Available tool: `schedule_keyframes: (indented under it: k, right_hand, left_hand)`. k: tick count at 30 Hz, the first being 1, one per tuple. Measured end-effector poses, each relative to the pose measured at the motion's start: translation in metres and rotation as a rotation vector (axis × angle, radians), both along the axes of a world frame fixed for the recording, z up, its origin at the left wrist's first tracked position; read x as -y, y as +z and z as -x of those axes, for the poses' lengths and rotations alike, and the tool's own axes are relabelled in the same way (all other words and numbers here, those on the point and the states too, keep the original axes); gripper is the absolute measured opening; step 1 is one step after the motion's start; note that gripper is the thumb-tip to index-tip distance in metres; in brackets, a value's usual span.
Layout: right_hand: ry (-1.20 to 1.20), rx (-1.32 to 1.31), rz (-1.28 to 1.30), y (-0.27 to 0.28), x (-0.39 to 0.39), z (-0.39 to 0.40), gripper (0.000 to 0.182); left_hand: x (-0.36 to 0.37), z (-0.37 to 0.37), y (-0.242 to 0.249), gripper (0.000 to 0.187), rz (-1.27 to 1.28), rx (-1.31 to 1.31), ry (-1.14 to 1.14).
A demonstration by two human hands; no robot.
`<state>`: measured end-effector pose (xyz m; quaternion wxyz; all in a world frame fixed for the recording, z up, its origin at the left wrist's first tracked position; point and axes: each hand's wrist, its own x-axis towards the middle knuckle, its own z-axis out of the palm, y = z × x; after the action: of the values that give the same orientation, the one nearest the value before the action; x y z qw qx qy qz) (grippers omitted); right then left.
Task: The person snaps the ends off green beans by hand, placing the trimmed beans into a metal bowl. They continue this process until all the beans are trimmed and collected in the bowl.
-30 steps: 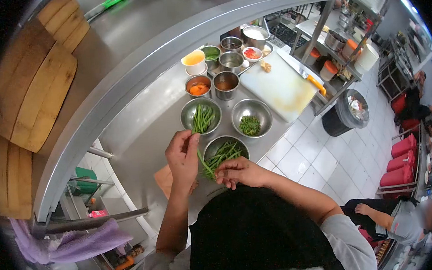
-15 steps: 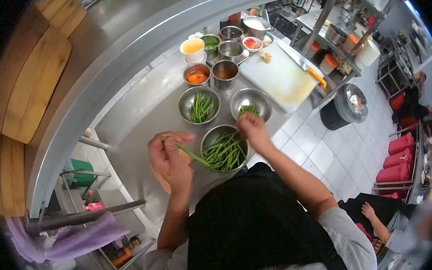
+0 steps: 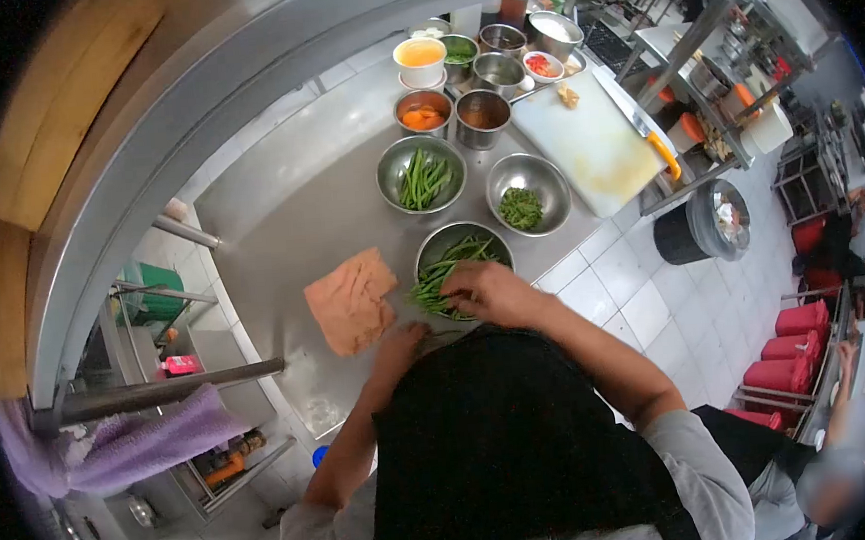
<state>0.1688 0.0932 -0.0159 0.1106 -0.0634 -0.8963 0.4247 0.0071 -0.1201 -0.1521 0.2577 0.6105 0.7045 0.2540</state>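
My right hand (image 3: 494,292) is over the nearest steel bowl (image 3: 500,240), its fingers curled onto the long green beans (image 3: 443,277) inside. Just left of that bowl, low against the apron, is my left hand (image 3: 401,350); its fingers are blurred and partly hidden, so their grip does not show. Behind stand two more steel bowls: the left bowl (image 3: 393,184) holds trimmed green bean lengths (image 3: 424,178), the right bowl (image 3: 553,183) a small heap of finely cut green pieces (image 3: 520,208). A crumpled orange-pink cloth (image 3: 351,301) lies on the steel table left of my hands.
Several steel pots stand at the back, one with orange pieces (image 3: 423,117), beside a white tub (image 3: 420,62). A white cutting board (image 3: 584,144) at right bears an orange-handled knife (image 3: 661,154). A bin (image 3: 686,232) stands on the floor; another person is at lower right.
My left hand has dropped toward the apron, uncovering the cloth; the bean it held is no longer clearly visible. My right hand has moved from the right bowl to the bean bowl.
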Motion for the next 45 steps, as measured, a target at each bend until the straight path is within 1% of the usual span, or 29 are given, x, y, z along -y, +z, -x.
schedule_keyframes:
  k: [2,3,5,6,8,9,11,13,14,15,16,18,19,20,21,23,25,26,28,30,31,33,35,38,40,41,43,44,45]
  right_hand:
    - [0.034,0.009,0.014,0.002,0.012,0.008,0.021]
    - [0.051,0.019,0.030,0.004,0.013,0.010,0.020]
    - [0.050,-0.023,-0.003,0.020,0.008,0.007,0.020]
    - [0.021,-0.015,0.038,0.029,0.003,0.003,0.019]
    - [-0.014,-0.014,0.081,0.034,-0.006,-0.004,0.019]
    - [-0.053,-0.004,0.101,0.032,-0.009,-0.007,0.020]
    - [-0.077,0.008,0.133,0.027,-0.003,-0.007,0.021]
    - [-0.039,-0.010,0.109,0.025,0.006,-0.005,0.026]
    - [-0.033,-0.014,0.108,0.025,0.012,-0.002,0.026]
    - [0.000,-0.077,0.069,0.028,0.020,0.002,0.031]
    - [0.030,-0.140,0.032,0.032,0.026,0.005,0.036]
    - [0.065,-0.150,0.045,0.045,0.031,0.008,0.038]
    - [0.104,-0.157,0.053,0.049,0.031,0.008,0.041]
    - [0.096,-0.159,0.049,0.050,0.030,0.007,0.041]
    - [0.124,-0.159,0.030,0.052,0.028,0.006,0.039]
    - [0.141,-0.156,0.008,0.051,0.022,0.001,0.037]
    - [0.160,-0.123,-0.055,0.045,0.015,-0.004,0.027]
    - [0.150,-0.121,-0.056,0.043,0.014,-0.007,0.027]
    - [0.104,-0.167,-0.025,0.042,0.014,-0.011,0.018]
    - [0.061,-0.169,-0.034,0.040,0.015,-0.014,0.019]
    - [0.027,-0.174,-0.041,0.039,0.016,-0.014,0.019]
    - [-0.004,-0.186,-0.033,0.034,0.016,-0.016,0.019]
    - [-0.037,-0.193,-0.021,0.033,0.015,-0.019,0.019]
    - [-0.014,-0.184,-0.020,0.035,0.013,-0.027,0.017]
    - [-0.036,-0.075,-0.071,0.034,0.012,-0.027,0.015]
    - [-0.039,-0.074,-0.077,0.033,0.012,-0.027,0.015]
    - [-0.153,-0.146,0.059,0.029,0.013,-0.027,0.016]
    - [-0.155,-0.145,0.057,0.029,0.012,-0.027,0.016]
    - [-0.170,-0.188,0.127,0.029,0.012,-0.027,0.016]
  left_hand:
    - [-0.015,-0.004,-0.005,0.025,0.194,-0.111,-0.069]
    - [-0.016,-0.001,-0.013,0.025,0.187,-0.116,-0.063]
    - [-0.015,0.007,-0.027,0.026,0.435,-0.273,-0.115]
    - [-0.003,0.011,-0.019,0.026,0.426,-0.282,-0.118]
    - [0.034,0.022,0.020,0.024,-0.077,0.171,0.212]
    - [0.039,0.029,0.045,0.024,-0.070,0.169,0.211]
    - [0.044,0.042,0.091,0.021,0.256,0.368,0.324]
    - [0.047,0.046,0.108,0.018,0.267,0.399,0.361]
    - [0.046,0.045,0.116,0.015,0.271,0.469,0.395]
    - [0.043,0.045,0.125,0.012,0.274,0.539,0.424]
    - [0.038,0.043,0.137,0.012,0.273,0.536,0.423]
    - [0.026,0.038,0.156,0.007,0.204,0.735,0.306]
    - [0.020,0.036,0.158,0.007,0.206,0.732,0.299]
    - [0.013,0.034,0.159,0.008,0.167,0.700,0.228]
    - [0.006,0.033,0.160,0.009,0.127,0.671,0.155]
    - [-0.006,0.033,0.164,0.009,0.142,0.702,0.122]
    - [-0.016,0.032,0.166,0.010,0.159,0.732,0.090]
    - [-0.020,0.030,0.167,0.012,0.139,0.701,0.055]
    - [-0.028,0.021,0.165,0.014,0.121,0.672,0.012]
    - [-0.035,0.006,0.161,0.018,0.029,0.595,0.017]
    - [-0.038,0.005,0.162,0.018,0.030,0.591,0.011]
    - [-0.043,0.003,0.167,0.020,-0.008,0.298,-0.123]
    - [-0.046,0.004,0.176,0.020,0.005,0.268,-0.128]
    - [-0.050,0.000,0.189,0.021,-0.001,0.249,-0.129]
    - [-0.054,-0.002,0.190,0.021,-0.027,0.253,-0.123]
    - [-0.056,-0.003,0.190,0.020,-0.016,0.231,-0.139]
    - [-0.058,-0.007,0.190,0.020,-0.006,0.208,-0.155]
    - [-0.059,-0.010,0.189,0.019,-0.005,0.246,-0.113]
    - [-0.060,-0.011,0.188,0.017,-0.004,0.284,-0.070]
